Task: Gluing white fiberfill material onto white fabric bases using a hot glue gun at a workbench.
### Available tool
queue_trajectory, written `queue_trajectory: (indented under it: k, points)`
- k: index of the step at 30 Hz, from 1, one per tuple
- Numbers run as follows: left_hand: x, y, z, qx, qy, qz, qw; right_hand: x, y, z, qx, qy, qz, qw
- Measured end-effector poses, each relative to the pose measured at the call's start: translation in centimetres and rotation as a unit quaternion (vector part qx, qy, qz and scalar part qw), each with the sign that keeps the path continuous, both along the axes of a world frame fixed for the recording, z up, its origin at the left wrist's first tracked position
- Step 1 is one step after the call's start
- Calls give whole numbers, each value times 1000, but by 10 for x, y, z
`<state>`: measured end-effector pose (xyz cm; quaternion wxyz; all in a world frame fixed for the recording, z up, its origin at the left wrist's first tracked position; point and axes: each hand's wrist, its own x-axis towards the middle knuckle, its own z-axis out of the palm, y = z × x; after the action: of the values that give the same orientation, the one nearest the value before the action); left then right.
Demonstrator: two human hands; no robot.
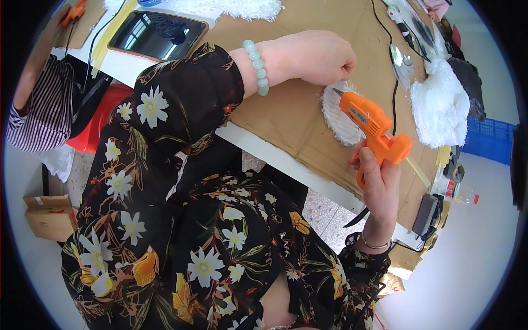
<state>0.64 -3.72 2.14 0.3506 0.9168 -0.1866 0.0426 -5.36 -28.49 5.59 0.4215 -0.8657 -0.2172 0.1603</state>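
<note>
My right hand [379, 184] grips an orange hot glue gun [367, 118] by its handle. A pale glue stick [418, 171] pokes out of the gun's back end. The gun's nozzle hangs over the upper part of a white, fuzzy-edged oval piece of ribbed fabric [339, 118], which lies on the cardboard. Just beyond that piece's far end, my left hand [327, 58] is closed with its fingers curled under. What those fingertips hold, if anything, is hidden. Pale green beads circle the left wrist.
Brown cardboard [275, 124] covers the white table. A smartphone [158, 34] lies at the far left. White fluffy material [440, 104] in a heap and a black cable [394, 104] are at the right, near a grey power adapter [425, 213]. Another person's striped sleeve [41, 110] shows at left.
</note>
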Motion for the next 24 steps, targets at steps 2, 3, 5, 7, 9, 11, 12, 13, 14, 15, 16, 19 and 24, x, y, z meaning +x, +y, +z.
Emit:
queue_trajectory:
  k: [2, 3, 5, 7, 9, 11, 12, 13, 14, 15, 16, 19, 24]
  points:
    - [1, -1, -1, 0, 0, -1, 1000, 0, -1, 1, -5, 5, 0, 1000]
    - [1, -1, -1, 1, 0, -1, 1000, -1, -1, 1, -10, 9, 0, 1000]
    - [1, -1, -1, -2, -1, 0, 1000, -1, -2, 2, -13, 4, 4, 1000]
    - [1, -1, -1, -5, -3, 1, 1000, -1, -2, 3, -16, 0, 8, 1000]
    - [2, -1, -2, -11, 1, -2, 1000, -1, -3, 5, -19, 15, 12, 1000]
    - [2, -1, -2, -11, 1, 0, 1000, -3, -2, 6, -19, 15, 5, 1000]
    - [2, -1, -2, -10, 1, 2, 1000, -4, -2, 6, -18, 14, -3, 1000]
    - [2, -1, -2, -10, 1, 2, 1000, -4, -4, 5, -18, 14, -3, 1000]
    - [2, -1, -1, -8, 5, 3, 1000, -3, -7, 4, -22, 13, 5, 1000]
    - [2, -2, 0, -7, 9, 3, 1000, -3, -8, 4, -26, 11, 12, 1000]
    - [1, -2, 0, -7, 9, 3, 1000, -4, -8, 3, -26, 11, 12, 1000]
    - [1, -2, 1, -7, 20, 6, 1000, -6, -9, 4, -16, -3, 13, 1000]
    - [3, -1, -4, -19, -7, 1, 1000, -9, -10, 7, -23, 2, 21, 1000]
